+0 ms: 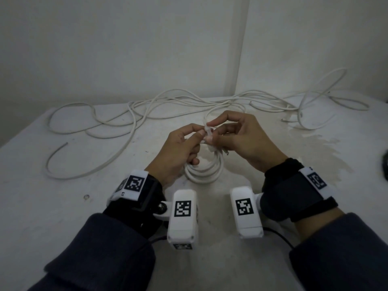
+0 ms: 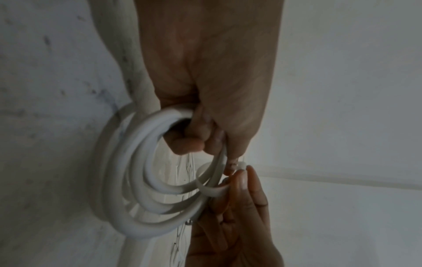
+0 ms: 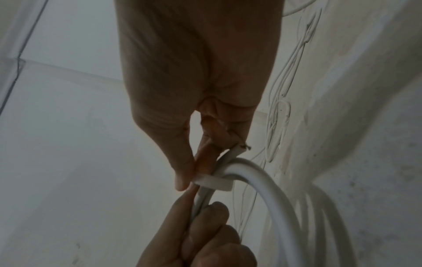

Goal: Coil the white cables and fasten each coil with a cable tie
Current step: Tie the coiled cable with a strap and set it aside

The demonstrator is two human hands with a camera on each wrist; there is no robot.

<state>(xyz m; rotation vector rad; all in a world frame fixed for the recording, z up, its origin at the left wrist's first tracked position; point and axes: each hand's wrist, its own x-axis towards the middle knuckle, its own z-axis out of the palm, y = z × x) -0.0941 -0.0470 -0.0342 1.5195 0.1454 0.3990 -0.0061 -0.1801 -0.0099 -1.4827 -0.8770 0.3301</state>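
A coil of white cable [image 1: 206, 172] hangs just above the table between my hands. My left hand [image 1: 198, 136] grips its top strands, fingers curled through the loops; in the left wrist view the coil [image 2: 128, 180] hangs from that hand [image 2: 205, 142]. A white cable tie [image 1: 208, 131] wraps the bundled strands. My right hand [image 1: 211, 128] pinches the tie between thumb and forefinger. In the right wrist view the tie's band [image 3: 214, 182] crosses the cable [image 3: 274, 191] below my right hand [image 3: 189, 180], with the left hand [image 3: 200, 234] underneath. A cut cable end [image 3: 239, 149] pokes out beside the fingers.
Several loose white cables [image 1: 134, 116] sprawl tangled across the back of the white table [image 1: 63, 206], reaching the right corner [image 1: 315, 97]. One cable end curves at the left [image 1: 60, 148]. A dark object [image 1: 385, 164] sits at the right edge. Walls close the back.
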